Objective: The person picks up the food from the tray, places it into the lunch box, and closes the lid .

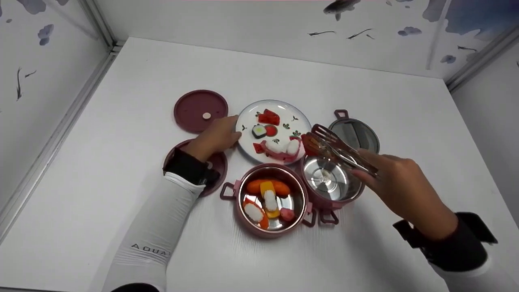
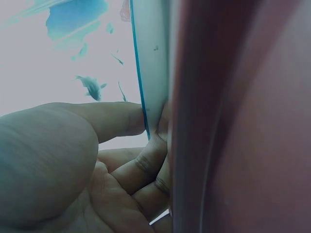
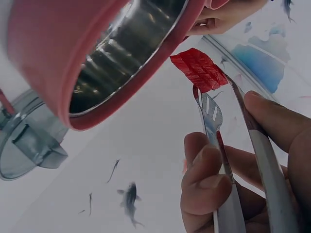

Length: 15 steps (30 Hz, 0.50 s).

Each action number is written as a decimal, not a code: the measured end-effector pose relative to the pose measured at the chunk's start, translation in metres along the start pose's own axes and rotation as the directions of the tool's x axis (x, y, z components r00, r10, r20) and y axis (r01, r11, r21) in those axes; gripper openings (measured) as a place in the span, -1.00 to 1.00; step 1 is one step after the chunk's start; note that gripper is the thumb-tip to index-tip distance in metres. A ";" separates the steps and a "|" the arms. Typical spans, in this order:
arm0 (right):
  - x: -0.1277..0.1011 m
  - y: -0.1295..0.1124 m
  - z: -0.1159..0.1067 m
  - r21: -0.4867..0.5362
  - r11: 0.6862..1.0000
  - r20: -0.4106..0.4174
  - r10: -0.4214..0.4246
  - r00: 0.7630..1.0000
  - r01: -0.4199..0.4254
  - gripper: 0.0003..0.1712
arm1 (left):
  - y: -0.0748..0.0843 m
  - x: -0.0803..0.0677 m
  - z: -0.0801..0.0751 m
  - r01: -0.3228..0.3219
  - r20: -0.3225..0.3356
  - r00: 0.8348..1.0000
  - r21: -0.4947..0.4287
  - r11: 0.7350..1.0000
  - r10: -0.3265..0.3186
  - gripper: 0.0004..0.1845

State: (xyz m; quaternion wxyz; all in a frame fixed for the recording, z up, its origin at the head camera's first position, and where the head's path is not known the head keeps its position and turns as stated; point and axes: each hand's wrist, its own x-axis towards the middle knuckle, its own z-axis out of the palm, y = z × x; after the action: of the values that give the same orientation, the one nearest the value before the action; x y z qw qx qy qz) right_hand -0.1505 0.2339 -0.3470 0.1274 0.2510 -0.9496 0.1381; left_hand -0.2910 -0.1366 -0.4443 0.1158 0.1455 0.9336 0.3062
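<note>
My left hand (image 1: 232,130) grips the left rim of a white patterned plate (image 1: 250,115); in the left wrist view the thumb (image 2: 102,119) lies on the plate's edge (image 2: 153,68) with fingers curled beneath. The plate carries toy food: red pieces, a sushi roll and white pieces. My right hand (image 1: 367,168) holds metal tongs (image 1: 338,148), which pinch a red toy slice (image 1: 309,142) above the rim of an empty pink steel pot (image 1: 330,180). The right wrist view shows the slice (image 3: 199,68) between the tongs' tips (image 3: 211,109), beside the pot (image 3: 97,53).
A second pink pot (image 1: 243,221) in front holds toy sausage, sushi and other pieces. Two maroon lids lie at the left, one (image 1: 200,109) behind my left hand and one (image 1: 217,162) under my wrist. A steel lid (image 1: 359,134) lies behind the empty pot. White walls enclose the table (image 1: 284,69).
</note>
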 end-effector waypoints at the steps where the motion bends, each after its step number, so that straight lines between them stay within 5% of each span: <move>1: -0.006 0.002 0.000 -0.008 1.000 -0.003 0.006 1.000 -0.006 -0.54 | 0.001 0.000 0.000 0.005 0.003 1.000 -0.002 1.000 -0.005 -0.65; 6: -0.029 0.013 0.004 -0.006 0.998 0.021 0.056 0.998 -0.056 -0.55 | 0.002 0.000 -0.001 0.028 0.020 0.999 -0.015 1.000 -0.027 -0.62; 15: -0.037 0.022 0.016 0.010 0.993 0.110 0.115 0.987 -0.117 -0.53 | 0.001 0.001 -0.001 0.026 0.022 0.999 -0.037 0.999 -0.025 -0.62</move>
State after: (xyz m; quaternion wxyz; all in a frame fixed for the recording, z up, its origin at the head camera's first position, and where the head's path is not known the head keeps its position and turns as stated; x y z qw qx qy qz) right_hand -0.1339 0.2635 -0.3778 0.0647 0.2036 -0.9670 0.1392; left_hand -0.2919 -0.1356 -0.4431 0.1323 0.1345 0.9283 0.3204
